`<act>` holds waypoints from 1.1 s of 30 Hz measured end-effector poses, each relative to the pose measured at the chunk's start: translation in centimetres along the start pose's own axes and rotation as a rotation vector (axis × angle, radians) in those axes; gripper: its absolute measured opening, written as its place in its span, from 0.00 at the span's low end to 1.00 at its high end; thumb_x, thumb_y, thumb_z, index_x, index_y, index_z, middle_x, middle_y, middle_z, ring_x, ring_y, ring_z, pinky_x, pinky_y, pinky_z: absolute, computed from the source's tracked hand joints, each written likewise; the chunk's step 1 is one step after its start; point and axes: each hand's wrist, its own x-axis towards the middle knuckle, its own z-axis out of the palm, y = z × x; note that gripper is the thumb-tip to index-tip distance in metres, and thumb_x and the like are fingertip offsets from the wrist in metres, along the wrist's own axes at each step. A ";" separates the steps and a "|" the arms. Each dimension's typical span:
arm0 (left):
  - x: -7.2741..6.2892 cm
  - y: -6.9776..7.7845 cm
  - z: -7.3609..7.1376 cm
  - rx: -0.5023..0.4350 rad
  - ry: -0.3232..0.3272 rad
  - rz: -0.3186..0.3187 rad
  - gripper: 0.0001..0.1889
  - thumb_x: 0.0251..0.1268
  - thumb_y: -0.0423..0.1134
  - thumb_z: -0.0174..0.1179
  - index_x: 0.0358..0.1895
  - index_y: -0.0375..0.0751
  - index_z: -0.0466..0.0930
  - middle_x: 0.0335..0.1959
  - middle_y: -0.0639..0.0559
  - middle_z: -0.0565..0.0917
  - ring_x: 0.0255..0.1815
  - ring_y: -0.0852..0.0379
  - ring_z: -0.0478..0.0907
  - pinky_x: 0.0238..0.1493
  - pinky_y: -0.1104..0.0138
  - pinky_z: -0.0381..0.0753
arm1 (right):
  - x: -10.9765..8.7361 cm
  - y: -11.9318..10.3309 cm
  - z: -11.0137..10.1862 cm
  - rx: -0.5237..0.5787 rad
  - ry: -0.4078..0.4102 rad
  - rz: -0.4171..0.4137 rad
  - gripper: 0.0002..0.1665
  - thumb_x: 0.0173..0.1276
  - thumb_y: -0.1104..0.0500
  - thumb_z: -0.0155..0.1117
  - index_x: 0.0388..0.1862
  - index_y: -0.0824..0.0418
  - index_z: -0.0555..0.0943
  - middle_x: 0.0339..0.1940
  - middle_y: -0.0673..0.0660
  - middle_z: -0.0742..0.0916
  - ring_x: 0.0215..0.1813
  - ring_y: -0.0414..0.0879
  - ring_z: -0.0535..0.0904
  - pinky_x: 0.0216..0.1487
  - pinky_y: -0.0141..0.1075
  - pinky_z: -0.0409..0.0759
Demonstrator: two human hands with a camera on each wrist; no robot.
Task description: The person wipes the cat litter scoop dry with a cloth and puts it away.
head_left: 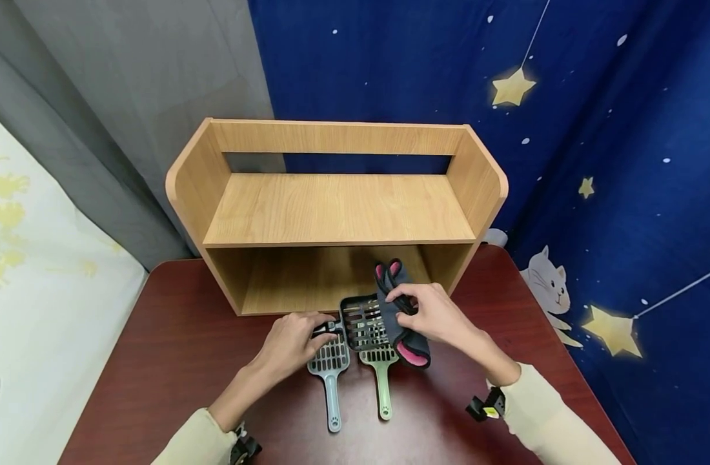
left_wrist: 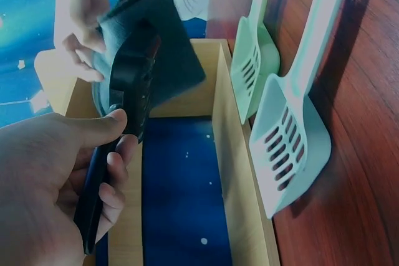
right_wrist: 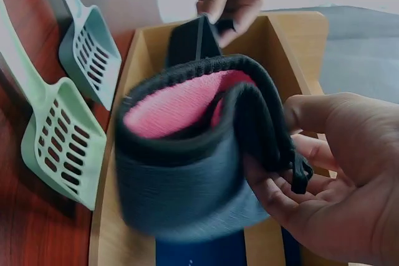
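Observation:
My left hand [head_left: 297, 339] grips a black slotted litter scoop [head_left: 363, 323] by its handle, thumb laid along the handle near the scoop's head in the left wrist view. The scoop's head overlaps a dark grey fabric pouch [head_left: 392, 316] with pink lining and black edging. My right hand [head_left: 430, 311] pinches this pouch at its folded side, by a small black loop [right_wrist: 301, 175]. In the right wrist view the pouch's mouth gapes and shows the pink inside. Below the hands, a light blue scoop [head_left: 332, 361] and a light green scoop [head_left: 382, 374] lie on the table.
A two-tier wooden shelf [head_left: 337, 206] stands on the dark red table [head_left: 204, 361], just beyond the hands. A blue curtain [head_left: 390, 64] with stars and a grey curtain [head_left: 146, 64] hang behind it.

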 end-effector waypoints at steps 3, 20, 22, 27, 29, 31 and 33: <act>-0.4 -0.2 -0.1 -0.003 -0.003 0.001 0.13 0.62 0.39 0.76 0.48 0.39 0.91 0.43 0.50 0.93 0.43 0.50 0.91 0.38 0.53 0.87 | -0.6 0.6 -0.9 0.061 0.007 0.017 0.21 0.57 0.67 0.74 0.48 0.49 0.90 0.36 0.50 0.89 0.30 0.37 0.80 0.35 0.32 0.79; -1.4 -1.6 -1.8 0.032 -0.040 0.027 0.16 0.62 0.41 0.77 0.50 0.39 0.91 0.44 0.50 0.93 0.43 0.52 0.91 0.38 0.55 0.87 | -1.2 4.2 -5.6 0.205 -0.076 -0.074 0.17 0.71 0.63 0.73 0.56 0.49 0.88 0.46 0.48 0.90 0.41 0.44 0.80 0.43 0.34 0.79; -1.4 -1.6 -1.9 0.032 -0.037 0.050 0.15 0.62 0.41 0.77 0.50 0.39 0.92 0.44 0.51 0.93 0.43 0.53 0.91 0.38 0.56 0.87 | -0.9 4.6 -5.5 0.200 -0.087 -0.096 0.17 0.72 0.64 0.72 0.56 0.49 0.88 0.46 0.47 0.90 0.40 0.44 0.79 0.43 0.34 0.78; -1.0 -1.5 -2.0 -0.004 -0.049 0.136 0.14 0.63 0.41 0.77 0.49 0.40 0.92 0.43 0.52 0.93 0.43 0.55 0.91 0.41 0.58 0.88 | 0.3 5.5 -4.6 0.216 -0.097 -0.178 0.18 0.73 0.66 0.70 0.56 0.49 0.88 0.53 0.47 0.90 0.52 0.43 0.83 0.56 0.33 0.77; -0.8 -1.4 -2.1 -0.025 -0.063 0.166 0.15 0.63 0.42 0.76 0.50 0.40 0.92 0.43 0.53 0.93 0.44 0.56 0.90 0.43 0.58 0.88 | 0.9 5.6 -4.1 0.246 -0.107 -0.223 0.18 0.73 0.67 0.69 0.57 0.51 0.87 0.54 0.49 0.90 0.57 0.44 0.83 0.61 0.33 0.76; -0.7 -1.2 -2.0 -0.035 -0.080 0.187 0.15 0.64 0.43 0.76 0.51 0.40 0.91 0.42 0.53 0.93 0.43 0.57 0.90 0.44 0.59 0.88 | 1.5 5.5 -3.5 0.292 -0.130 -0.262 0.17 0.74 0.69 0.68 0.57 0.54 0.87 0.54 0.52 0.90 0.58 0.46 0.83 0.64 0.33 0.74; -0.5 -1.1 -2.0 -0.039 -0.095 0.203 0.16 0.65 0.44 0.75 0.52 0.41 0.91 0.42 0.54 0.92 0.41 0.59 0.90 0.43 0.59 0.87 | 2.1 5.2 -3.0 0.329 -0.159 -0.302 0.17 0.74 0.70 0.66 0.57 0.56 0.86 0.53 0.54 0.89 0.58 0.47 0.82 0.64 0.34 0.74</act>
